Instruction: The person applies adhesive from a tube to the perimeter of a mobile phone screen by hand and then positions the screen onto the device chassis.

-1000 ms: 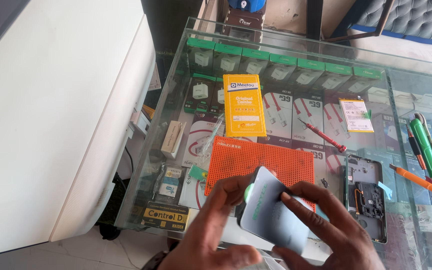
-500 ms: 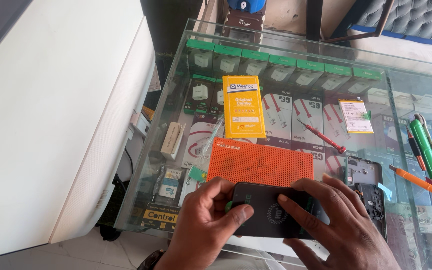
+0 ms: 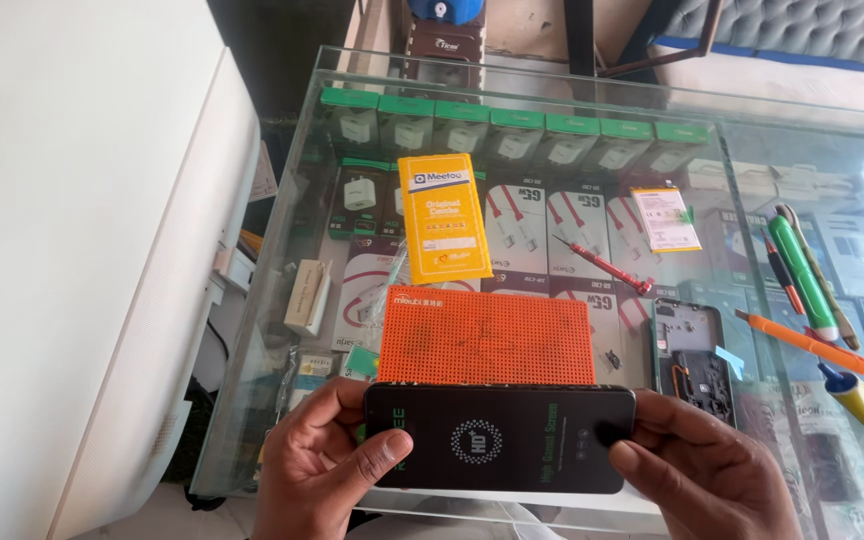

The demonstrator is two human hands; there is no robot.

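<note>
Both hands (image 3: 327, 465) (image 3: 702, 470) pinch the black phone screen (image 3: 500, 438) flat.

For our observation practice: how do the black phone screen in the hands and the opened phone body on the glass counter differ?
The black phone screen lies crosswise, gripped at each end by the left hand and the right hand; the opened phone body lies lengthwise on the glass counter, untouched. The screen shows a smooth face; the body shows bare inner parts. Both are dark and rectangular.
</note>
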